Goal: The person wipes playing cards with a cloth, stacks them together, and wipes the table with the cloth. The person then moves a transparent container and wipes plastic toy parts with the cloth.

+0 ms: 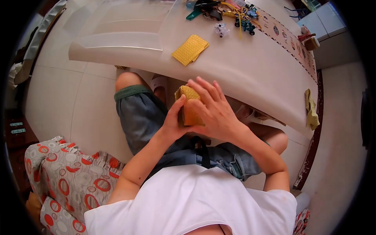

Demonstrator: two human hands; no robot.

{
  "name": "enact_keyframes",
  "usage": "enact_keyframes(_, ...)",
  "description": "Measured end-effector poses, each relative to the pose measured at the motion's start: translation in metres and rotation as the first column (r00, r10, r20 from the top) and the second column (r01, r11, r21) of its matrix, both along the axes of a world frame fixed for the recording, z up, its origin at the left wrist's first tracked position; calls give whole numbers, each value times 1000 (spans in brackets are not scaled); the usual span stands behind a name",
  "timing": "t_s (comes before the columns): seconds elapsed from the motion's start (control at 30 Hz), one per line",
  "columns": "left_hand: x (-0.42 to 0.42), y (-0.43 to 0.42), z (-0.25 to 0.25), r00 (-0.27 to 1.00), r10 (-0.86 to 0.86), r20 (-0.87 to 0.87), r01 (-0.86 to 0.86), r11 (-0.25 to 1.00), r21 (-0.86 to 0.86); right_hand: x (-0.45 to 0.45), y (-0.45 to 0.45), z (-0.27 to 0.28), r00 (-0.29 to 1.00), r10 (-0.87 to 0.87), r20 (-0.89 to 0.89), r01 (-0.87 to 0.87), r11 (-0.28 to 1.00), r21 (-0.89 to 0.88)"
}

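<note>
A small gold card box [192, 116] with a textured top is held above my lap, close to the table's front edge. My left hand [174, 120] wraps round its left side, thumb up along the edge near the top. From the right, my right hand [214, 111] grips the same box with its index finger bent against it. The other right fingers are raised and spread, and they hide part of the box. Beyond the hands, a loose stack of gold playing cards [190, 49] lies slightly fanned on the table.
The table [250, 70] has a clear plastic sheet [129, 27] at its left. Small toy vehicles [245, 26] and a clear beaded figure [221, 30] sit at the back. A yellow-green cloth [311, 110] hangs at the right corner. A patterned cover [70, 176] is at my left.
</note>
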State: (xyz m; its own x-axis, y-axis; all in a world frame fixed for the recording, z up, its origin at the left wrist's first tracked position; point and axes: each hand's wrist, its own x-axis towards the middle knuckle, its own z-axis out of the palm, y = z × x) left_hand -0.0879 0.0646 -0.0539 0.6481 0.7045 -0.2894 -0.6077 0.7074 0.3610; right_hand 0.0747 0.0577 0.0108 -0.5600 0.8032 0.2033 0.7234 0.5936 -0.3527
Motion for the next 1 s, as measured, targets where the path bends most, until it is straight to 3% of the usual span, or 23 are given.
enact_keyframes(0.07, -5, -6, 2, 997, -69, -21, 68, 997, -43, -1, 2, -1, 999, -36, -8, 36, 998, -50)
enact_keyframes(0.17, -4, -4, -2, 994, -107, -36, 112, 979, 172, -2, 2, -2, 998, -15, -55, 7, 989, -148)
enact_keyframes(0.37, 0, -2, 3, 998, -40, -44, 50, 964, 261, -7, 3, -5, 993, 24, -113, -41, 987, -156)
enact_keyframes(0.47, 1, 1, 11, 998, 54, 14, -55, 994, 99, -4, 18, 0, 968, 86, -236, -126, 979, -161)
enact_keyframes(0.5, -2, 3, 6, 992, 44, 117, -57, 992, 110, -2, 27, 1, 952, 114, -283, -163, 974, -157)
enact_keyframes(0.57, -12, 8, -7, 948, 20, 317, -62, 990, 125, 4, 61, -2, 970, -59, -235, 23, 988, -152)
enact_keyframes(0.6, -12, 10, -7, 940, 67, 335, -81, 996, 29, 2, 84, -23, 983, -95, -159, 121, 979, 163)
enact_keyframes(0.7, -14, 10, -7, 936, 148, 318, -127, 988, -84, -13, 114, -50, 976, -217, -27, 215, 929, 301)
enact_keyframes(0.83, -22, 12, -14, 897, 217, 385, -142, 966, -216, -10, 107, -55, 977, -172, 130, 135, 958, 255)
enact_keyframes(0.93, -23, 13, -19, 900, 235, 368, -149, 958, -247, 12, 97, -63, 991, -137, 7, 131, 959, 250)
enact_keyframes(1.0, -17, 13, -22, 899, 221, 378, -122, 955, -270, 27, 93, -58, 979, -204, 4, 195, 941, 276)
